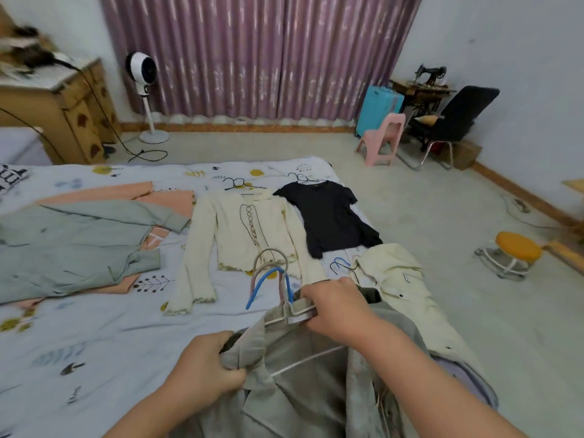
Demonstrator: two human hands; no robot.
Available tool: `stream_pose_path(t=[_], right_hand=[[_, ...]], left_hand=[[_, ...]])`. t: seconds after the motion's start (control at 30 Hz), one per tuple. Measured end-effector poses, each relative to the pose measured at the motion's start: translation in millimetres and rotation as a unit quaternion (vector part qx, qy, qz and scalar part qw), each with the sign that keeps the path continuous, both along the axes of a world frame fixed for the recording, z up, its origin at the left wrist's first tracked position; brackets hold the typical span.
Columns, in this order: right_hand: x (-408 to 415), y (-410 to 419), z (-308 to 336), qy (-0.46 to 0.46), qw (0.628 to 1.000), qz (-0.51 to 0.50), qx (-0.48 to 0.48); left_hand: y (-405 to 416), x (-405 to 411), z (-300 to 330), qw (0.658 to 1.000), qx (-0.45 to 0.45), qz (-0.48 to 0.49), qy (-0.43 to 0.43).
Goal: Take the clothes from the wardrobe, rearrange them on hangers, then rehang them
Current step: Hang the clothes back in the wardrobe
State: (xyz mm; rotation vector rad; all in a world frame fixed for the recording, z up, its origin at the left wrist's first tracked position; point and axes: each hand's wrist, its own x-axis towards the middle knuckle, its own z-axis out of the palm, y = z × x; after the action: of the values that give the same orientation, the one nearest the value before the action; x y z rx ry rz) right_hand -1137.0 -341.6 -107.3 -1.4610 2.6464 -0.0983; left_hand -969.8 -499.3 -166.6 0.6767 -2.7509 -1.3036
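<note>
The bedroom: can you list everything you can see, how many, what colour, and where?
bed: one, pale printed sheet, left and centre
green jacket: one, on bed, left
peach garment: one, under the green jacket
cream top: one, mid-bed
black T-shirt: one, right of cream top
cream coat: one, bed's right edge
grey jacket: one, held in front
hangers: several, blue, pink, grey, bunched in hand
curtains: purple, back wall
fan: one, white, left of curtains
pink chair: one, right
suitcase: one, blue
stool: one, orange seat
left hand: grips jacket collar
right hand: grips hangers
</note>
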Motion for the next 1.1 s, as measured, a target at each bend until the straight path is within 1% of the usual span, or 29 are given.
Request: stream_pose_path(t=[0.1, 0.23, 0.27, 0.37, 0.4, 0.43, 0.5, 0.57, 0.63, 0.73, 0.8, 0.87, 0.93, 1.0, 1.1], right_hand=[[30.5, 17.8, 28.0, -0.023, 0.999, 0.025, -0.011], [69.6, 33.7, 60.1, -0.077, 0.994, 0.032, -0.067], [79.6, 35.7, 67.7, -0.071, 0.993, 0.041, -0.081], [103.9, 34.5, 87.0, 0.040, 0.989, 0.099, -0.104], [111.4, 33.7, 94.4, 0.047, 0.988, 0.105, -0.102], [119.1, 32.9, 103.3, 0.023, 0.990, 0.103, -0.093], [134.9, 30.2, 123.7, -0.078, 0.990, 0.102, -0.060], [151.2, 25.9, 143.0, -0.175, 0.978, 0.110, -0.016], [168.9, 18.7, 158.9, -0.234, 0.963, 0.130, 0.030], [204.5, 2.0, 176.8, -0.266, 0.944, 0.178, 0.082], [237.3, -14.3, 183.2, -0.242, 0.943, 0.206, 0.102], [276.1, -34.1, 182.5, -0.194, 0.946, 0.246, 0.079], [316.4, -55.5, 175.1, -0.170, 0.940, 0.294, 0.020], [357.1, -73.7, 165.8, -0.195, 0.924, 0.328, -0.025], [416.5, -97.3, 156.7, -0.256, 0.892, 0.364, -0.075]], left_hand=[[16.2, 35.9, 24.7, 1.000, -0.003, -0.003, 0.006], [28.2, 81.3, 63.3, 0.999, -0.016, 0.002, 0.038], [29.4, 92.7, 73.3, 0.999, -0.028, 0.003, 0.043], [28.3, 127.6, 104.0, 0.995, -0.079, 0.012, 0.058], [27.4, 139.5, 113.3, 0.993, -0.099, 0.020, 0.067], [26.7, 151.6, 122.3, 0.989, -0.120, 0.027, 0.077], [25.2, 178.6, 138.6, 0.983, -0.153, 0.044, 0.096], [21.0, 208.4, 151.7, 0.978, -0.170, 0.056, 0.104], [14.1, 241.9, 163.6, 0.975, -0.181, 0.068, 0.113], [2.6, 299.3, 179.6, 0.969, -0.189, 0.099, 0.127], [-5.9, 343.5, 188.9, 0.963, -0.203, 0.126, 0.125], [-15.5, 388.4, 197.4, 0.955, -0.231, 0.149, 0.114], [-26.0, 431.5, 204.1, 0.947, -0.255, 0.175, 0.085], [-35.4, 472.9, 208.4, 0.943, -0.262, 0.197, 0.057], [-47.8, 534.4, 211.7, 0.937, -0.250, 0.240, 0.045]])
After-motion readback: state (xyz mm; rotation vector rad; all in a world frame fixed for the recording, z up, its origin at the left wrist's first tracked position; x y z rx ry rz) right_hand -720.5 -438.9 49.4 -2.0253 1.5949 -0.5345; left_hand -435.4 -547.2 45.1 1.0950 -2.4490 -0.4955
